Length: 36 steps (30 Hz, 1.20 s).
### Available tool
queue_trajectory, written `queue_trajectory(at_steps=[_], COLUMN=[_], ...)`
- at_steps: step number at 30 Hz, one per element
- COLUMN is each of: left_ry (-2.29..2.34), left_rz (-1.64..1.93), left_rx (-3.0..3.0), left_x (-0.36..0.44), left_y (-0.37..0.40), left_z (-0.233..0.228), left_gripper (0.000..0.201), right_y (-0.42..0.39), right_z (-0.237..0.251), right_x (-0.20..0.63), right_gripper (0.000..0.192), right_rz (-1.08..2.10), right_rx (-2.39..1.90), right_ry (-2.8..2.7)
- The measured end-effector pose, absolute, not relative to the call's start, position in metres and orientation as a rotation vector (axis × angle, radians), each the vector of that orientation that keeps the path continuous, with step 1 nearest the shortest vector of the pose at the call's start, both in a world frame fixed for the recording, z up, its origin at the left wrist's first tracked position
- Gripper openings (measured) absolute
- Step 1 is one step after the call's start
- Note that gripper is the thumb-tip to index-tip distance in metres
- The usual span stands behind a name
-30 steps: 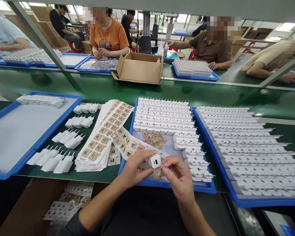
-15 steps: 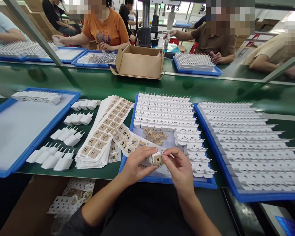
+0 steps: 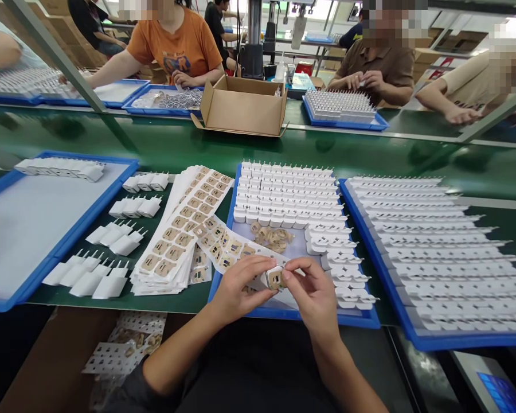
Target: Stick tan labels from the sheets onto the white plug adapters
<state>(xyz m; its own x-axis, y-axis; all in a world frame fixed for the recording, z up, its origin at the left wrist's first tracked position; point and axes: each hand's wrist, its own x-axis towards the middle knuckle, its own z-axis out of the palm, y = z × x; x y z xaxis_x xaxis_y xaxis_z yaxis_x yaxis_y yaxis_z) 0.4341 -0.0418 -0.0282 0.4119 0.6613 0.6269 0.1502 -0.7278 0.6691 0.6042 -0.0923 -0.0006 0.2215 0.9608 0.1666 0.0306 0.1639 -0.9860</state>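
Observation:
My left hand (image 3: pixel 242 285) grips a white plug charger (image 3: pixel 268 277) between thumb and fingers, its port end turned toward my right hand. On that end lies a tan sticker (image 3: pixel 276 279) with cut-outs, pinched at its edge by the thumb and finger of my right hand (image 3: pixel 313 292). Whether the sticker is fully pressed down I cannot tell. Under my hands a sheet of tan stickers (image 3: pixel 223 244) lies partly over a blue tray (image 3: pixel 223 287). Rows of white chargers (image 3: pixel 284 195) fill the tray's far part and right side, around a pile of loose tan pieces (image 3: pixel 272 236).
At left, a stack of sticker sheets (image 3: pixel 167 252) lies beside loose chargers (image 3: pixel 112 282) and another blue tray (image 3: pixel 60 229). A full tray of chargers (image 3: pixel 447 258) is at right. Beyond the green belt (image 3: pixel 163 140) stand an open carton (image 3: pixel 245 109) and co-workers.
My hands and the charger have barely moved. Across the belt, the co-worker in brown has brought both hands together, and the one in orange reaches lower at left.

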Motion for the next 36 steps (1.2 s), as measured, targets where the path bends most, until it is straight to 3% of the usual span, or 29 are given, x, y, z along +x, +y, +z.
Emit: queue_trajectory(at_steps=[15,20,22,26,31,36], left_ry=[0.706,0.711,0.726,0.753,0.727,0.728], left_rz=[1.308,1.33,1.373,1.428,1.469,1.5], left_rx=[2.165,2.183,2.143,2.057,1.996,2.047], left_x=[0.434,0.434,0.435,0.434,0.433,0.435], left_y=[-0.042,-0.042,-0.042,-0.044,-0.045,-0.045], left_z=[-0.03,-0.03,-0.031,-0.033,-0.034,-0.033], left_gripper=[0.037,0.033,0.032,0.03,0.033,0.032], right_y=[-0.091,-0.089,-0.089,-0.089,-0.088,-0.088], right_z=[-0.009,-0.007,-0.006,-0.007,-0.013,-0.016], right_x=[0.598,0.594,0.592,0.591,0.595,0.59], right_gripper=[0.006,0.008,0.016,0.036,0.013,0.012], right_rz=[0.662,0.431,0.389,0.637,0.897,0.909], right_rx=[-1.341,-1.338,-1.33,-1.297,-1.114,-1.093], right_ry=[-1.28,-1.411,-1.411,-1.351,-1.199,-1.166])
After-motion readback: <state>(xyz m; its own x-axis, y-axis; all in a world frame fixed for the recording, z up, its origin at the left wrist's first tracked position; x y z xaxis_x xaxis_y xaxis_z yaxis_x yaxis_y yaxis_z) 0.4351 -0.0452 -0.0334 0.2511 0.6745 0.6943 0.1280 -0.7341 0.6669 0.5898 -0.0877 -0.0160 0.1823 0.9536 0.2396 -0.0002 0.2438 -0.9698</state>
